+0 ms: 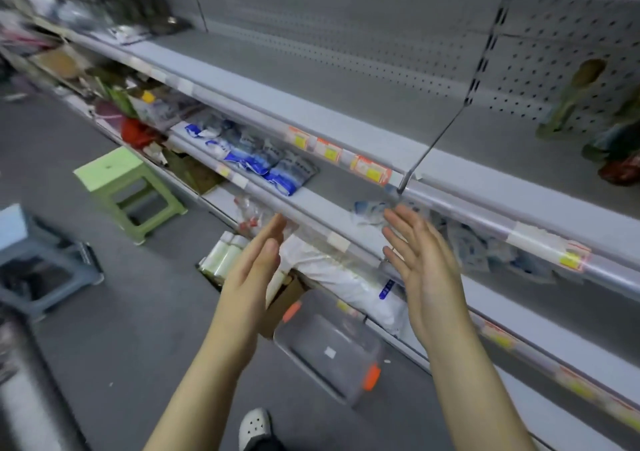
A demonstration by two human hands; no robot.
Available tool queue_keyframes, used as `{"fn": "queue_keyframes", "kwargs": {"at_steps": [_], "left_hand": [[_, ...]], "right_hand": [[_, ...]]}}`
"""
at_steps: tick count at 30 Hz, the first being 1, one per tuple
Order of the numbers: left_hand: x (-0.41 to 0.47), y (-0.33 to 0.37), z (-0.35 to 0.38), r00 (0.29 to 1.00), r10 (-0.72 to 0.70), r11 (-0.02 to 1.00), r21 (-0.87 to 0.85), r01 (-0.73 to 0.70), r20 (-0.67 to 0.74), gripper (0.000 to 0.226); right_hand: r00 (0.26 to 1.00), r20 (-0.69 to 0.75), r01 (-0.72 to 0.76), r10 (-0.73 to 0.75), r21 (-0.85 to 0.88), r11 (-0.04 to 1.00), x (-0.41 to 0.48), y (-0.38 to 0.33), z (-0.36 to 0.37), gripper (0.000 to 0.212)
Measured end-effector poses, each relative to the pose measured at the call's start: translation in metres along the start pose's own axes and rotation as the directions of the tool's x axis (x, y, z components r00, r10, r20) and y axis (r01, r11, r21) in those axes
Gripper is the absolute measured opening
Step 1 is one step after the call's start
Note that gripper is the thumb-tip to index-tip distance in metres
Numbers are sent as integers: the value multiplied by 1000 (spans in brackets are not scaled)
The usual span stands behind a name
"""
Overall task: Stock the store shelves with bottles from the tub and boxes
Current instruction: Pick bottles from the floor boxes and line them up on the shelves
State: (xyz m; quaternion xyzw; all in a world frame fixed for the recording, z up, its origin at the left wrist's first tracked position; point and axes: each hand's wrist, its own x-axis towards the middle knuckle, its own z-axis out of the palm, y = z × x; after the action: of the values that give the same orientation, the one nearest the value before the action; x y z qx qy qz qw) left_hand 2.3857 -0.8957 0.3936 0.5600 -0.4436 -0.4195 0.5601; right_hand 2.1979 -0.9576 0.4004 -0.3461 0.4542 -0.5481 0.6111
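Observation:
My left hand (pixel 252 263) and my right hand (pixel 422 263) are raised in front of the grey store shelves (pixel 311 114), palms facing each other, fingers apart, holding nothing. Below them on the floor lies a clear plastic tub (pixel 329 343) with orange latches; it looks empty. A cardboard box (pixel 284 303) sits beside it, with pale capped bottles (pixel 225 253) standing at its left end. On the upper shelf at the far right stand a few blurred greenish bottles (pixel 581 100).
Blue-and-white packets (pixel 273 168) lie on the middle shelf, more bags under the rail at right. A large white sack (pixel 349 287) lies on a low shelf. A green stool (pixel 128 190) and a grey-blue stool (pixel 41 260) stand in the aisle. My white shoe (pixel 254 428) is below.

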Motion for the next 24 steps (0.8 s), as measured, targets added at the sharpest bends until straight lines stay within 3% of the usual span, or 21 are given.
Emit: {"fn": "queue_keyframes", "kwargs": {"at_steps": [5,14,20,24], "left_hand": [[3,-9,-51,999,-19,1000,3,19,-50,65],[22,-7,-193,992,-28,999,-37,23,-122,49],[28,-21,-273,994,-58,998,-33,55,-95,46],[36,-36,-302,989,-111,993,-59,106,-94,32]], "right_hand": [[997,45,-60,62,-40,997,-4,29,46,26],[987,128,-84,93,-73,994,-15,85,187,26],[989,88,-110,116,-65,992,-21,134,266,23],[986,99,-126,138,-112,986,-18,159,293,24]]}}
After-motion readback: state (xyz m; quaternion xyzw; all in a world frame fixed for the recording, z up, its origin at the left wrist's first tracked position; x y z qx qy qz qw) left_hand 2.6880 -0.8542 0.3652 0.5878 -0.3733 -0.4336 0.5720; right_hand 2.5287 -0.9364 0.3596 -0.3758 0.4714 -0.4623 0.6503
